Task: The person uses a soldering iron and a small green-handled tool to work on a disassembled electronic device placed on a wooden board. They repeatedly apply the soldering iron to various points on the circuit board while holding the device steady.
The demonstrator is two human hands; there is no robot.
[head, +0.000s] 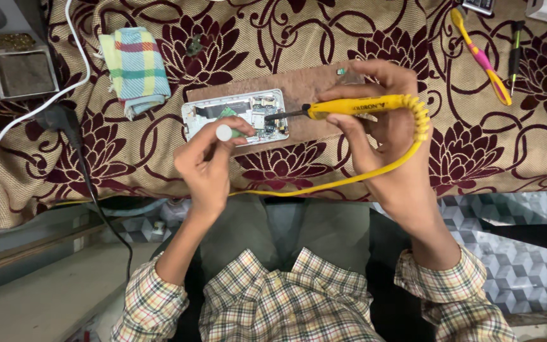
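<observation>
While the checked sleeves (159, 297) fill the near edge of the view, the left hand (207, 164) rises over the bench (489, 158), its grip pinched shut on a small white-tipped tool (224, 132) whose green end points into the opened phone (235, 117); the right hand (384, 126) has its grip pressed around the yellow soldering iron (356, 107), the dark tip resting on the phone's circuit board, the yellow cord (349, 180) looping back under the wrist; the phone lies on a brown board (311, 85) atop the floral cloth; farther off lie a folded plaid cloth (135, 66) at left, a black cable (64, 120), and a pink-and-yellow toothbrush (481, 57) at right.
</observation>
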